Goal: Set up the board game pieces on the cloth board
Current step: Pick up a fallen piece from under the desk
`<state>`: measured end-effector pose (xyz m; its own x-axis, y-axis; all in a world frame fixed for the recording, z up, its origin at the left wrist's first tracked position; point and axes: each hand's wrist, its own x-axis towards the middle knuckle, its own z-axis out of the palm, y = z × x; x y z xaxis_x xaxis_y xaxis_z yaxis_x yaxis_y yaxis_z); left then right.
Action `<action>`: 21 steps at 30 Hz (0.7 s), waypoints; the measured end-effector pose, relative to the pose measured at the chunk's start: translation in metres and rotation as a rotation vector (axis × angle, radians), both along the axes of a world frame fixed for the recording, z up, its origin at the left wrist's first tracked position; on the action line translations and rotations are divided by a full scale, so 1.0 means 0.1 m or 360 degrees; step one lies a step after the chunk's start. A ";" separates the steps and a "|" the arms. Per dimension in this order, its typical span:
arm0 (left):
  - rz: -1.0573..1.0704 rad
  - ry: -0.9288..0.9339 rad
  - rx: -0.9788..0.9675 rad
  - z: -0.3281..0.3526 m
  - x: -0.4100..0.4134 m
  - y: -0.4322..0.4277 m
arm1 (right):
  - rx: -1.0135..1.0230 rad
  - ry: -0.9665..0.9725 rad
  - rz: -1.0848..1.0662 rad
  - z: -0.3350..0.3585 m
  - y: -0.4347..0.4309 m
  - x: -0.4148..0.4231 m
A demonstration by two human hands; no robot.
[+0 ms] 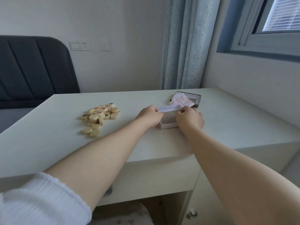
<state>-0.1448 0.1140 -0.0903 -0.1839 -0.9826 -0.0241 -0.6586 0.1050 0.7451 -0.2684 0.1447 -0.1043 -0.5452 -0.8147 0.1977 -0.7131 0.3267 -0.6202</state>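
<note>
The left hand [150, 116] and right hand [190, 118] pinch a white paper strip [168, 108] over the open box [168, 125], the folded cloth board [181, 99] (white, red lines) lies in a shallow tray [197, 96] behind, and the pieces [100, 114] are heaped on the counter [65, 140] at left.

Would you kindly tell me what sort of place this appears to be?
Probably a home bedroom: a padded grey headboard stands left of the white desk, and pale blue curtains hang beside a window.
</note>
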 end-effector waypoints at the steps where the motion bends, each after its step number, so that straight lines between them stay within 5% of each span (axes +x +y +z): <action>1: -0.0005 0.0002 -0.0017 0.00 0.01 -0.01 | -0.0034 0.0022 -0.0013 0.00 -0.01 0.02; 21: -0.0004 -0.0081 -0.0361 -0.06 0.33 0.28 | -0.0063 0.0153 0.0209 0.08 0.25 0.54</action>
<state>-0.1117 0.1419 -0.0965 -0.1903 -0.9636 0.1880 -0.6944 0.2675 0.6680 -0.2139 0.1696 -0.0961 -0.4117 -0.8682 0.2770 -0.8047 0.2037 -0.5576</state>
